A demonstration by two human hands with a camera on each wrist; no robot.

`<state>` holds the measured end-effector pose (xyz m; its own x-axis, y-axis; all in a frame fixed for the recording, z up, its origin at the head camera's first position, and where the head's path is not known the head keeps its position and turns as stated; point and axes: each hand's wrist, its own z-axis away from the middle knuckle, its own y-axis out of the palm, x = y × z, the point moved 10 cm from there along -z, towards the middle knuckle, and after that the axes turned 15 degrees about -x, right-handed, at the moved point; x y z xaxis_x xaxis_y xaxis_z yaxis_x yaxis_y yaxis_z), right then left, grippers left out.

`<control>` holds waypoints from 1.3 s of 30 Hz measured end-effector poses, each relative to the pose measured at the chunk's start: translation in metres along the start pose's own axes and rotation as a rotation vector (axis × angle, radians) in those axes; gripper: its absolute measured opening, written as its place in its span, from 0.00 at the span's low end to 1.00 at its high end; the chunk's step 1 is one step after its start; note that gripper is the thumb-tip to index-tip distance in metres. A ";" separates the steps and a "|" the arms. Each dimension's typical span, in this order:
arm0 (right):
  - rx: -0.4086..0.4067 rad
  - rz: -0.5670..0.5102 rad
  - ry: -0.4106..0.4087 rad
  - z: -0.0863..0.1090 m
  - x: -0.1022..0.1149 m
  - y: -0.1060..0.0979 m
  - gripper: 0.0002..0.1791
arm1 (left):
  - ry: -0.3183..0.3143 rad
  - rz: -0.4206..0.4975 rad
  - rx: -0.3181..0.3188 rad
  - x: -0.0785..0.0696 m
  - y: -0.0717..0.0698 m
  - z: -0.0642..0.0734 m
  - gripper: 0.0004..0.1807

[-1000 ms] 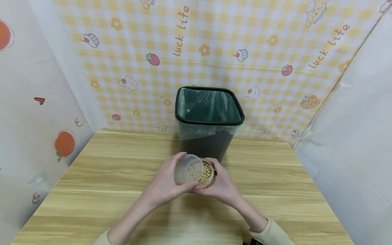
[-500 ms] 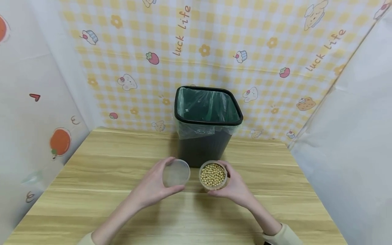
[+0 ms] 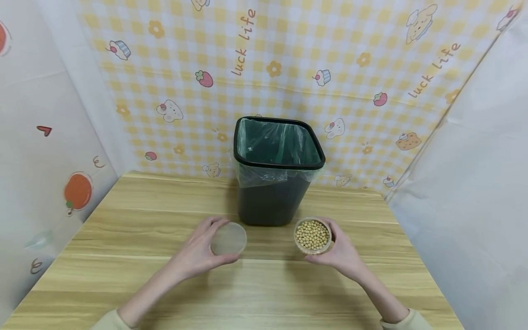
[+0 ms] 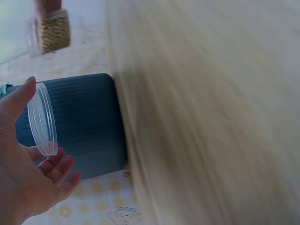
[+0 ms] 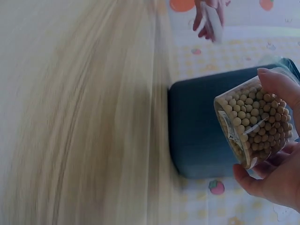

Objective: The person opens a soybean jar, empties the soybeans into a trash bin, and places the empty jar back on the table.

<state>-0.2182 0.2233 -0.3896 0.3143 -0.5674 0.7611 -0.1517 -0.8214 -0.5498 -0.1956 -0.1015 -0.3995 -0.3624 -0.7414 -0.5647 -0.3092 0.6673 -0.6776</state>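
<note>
A round translucent plastic lid (image 3: 229, 239) is pinched between thumb and fingers of my left hand (image 3: 202, 250), left of centre in the head view. Its shallow rim shows edge-on in the left wrist view. My right hand (image 3: 342, 252) grips a clear jar of soybeans (image 3: 312, 235) round its side. The jar is uncovered, and pale round beans fill it nearly to the rim. In the right wrist view a small label shows through the jar's base (image 5: 229, 133). Both hands are over the table, well apart, with the lid and jar not touching.
Behind the hands stands a dark trash bin (image 3: 268, 201) with a black rim and a clear plastic liner, against the patterned back curtain (image 3: 185, 82). The wooden table (image 3: 264, 293) spreads around it, with white sheets at both sides.
The lid overlapped the jar's mouth a second ago; the two have drawn apart. My left hand has gone left with the lid, my right hand right with the jar.
</note>
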 end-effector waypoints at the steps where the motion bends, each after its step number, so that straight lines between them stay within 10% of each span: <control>1: -0.009 0.006 0.002 0.000 -0.001 -0.004 0.53 | 0.017 -0.004 -0.006 0.001 0.000 0.000 0.48; 9: -0.093 0.026 0.017 -0.005 -0.001 -0.039 0.51 | 0.115 -0.059 0.003 0.009 0.007 0.006 0.47; 24: -0.172 0.028 0.119 -0.027 -0.001 -0.093 0.48 | 0.071 -0.096 0.181 0.020 0.031 0.018 0.53; 39: -0.229 0.008 0.108 -0.068 0.024 -0.134 0.46 | 0.146 -0.058 0.223 0.019 0.040 0.028 0.54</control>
<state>-0.2543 0.3161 -0.2741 0.2126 -0.5666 0.7961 -0.3660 -0.8016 -0.4728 -0.1904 -0.0908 -0.4498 -0.4780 -0.7488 -0.4591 -0.1379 0.5802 -0.8027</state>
